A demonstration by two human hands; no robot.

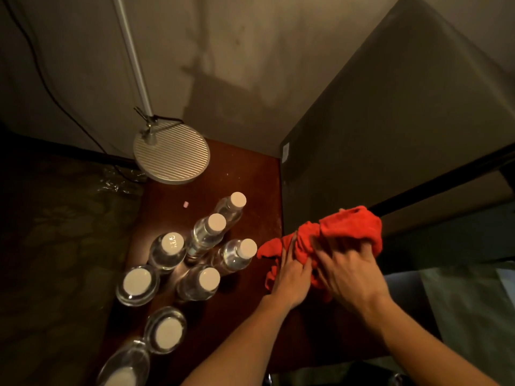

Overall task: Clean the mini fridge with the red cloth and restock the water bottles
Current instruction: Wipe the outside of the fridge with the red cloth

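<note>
Both the left hand (292, 277) and the right hand (348, 270) clutch the bunched red cloth (345, 232) beside the mini fridge (390, 129), while the water bottles (206, 232) stand unstocked on the table (245, 174), so restocking apparently remains.

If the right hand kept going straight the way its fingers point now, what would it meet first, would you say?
The right hand points up and left in the picture and already grips the red cloth. Beyond the cloth, the mini fridge's dark side wall probably comes first, though depth is unclear.
</note>
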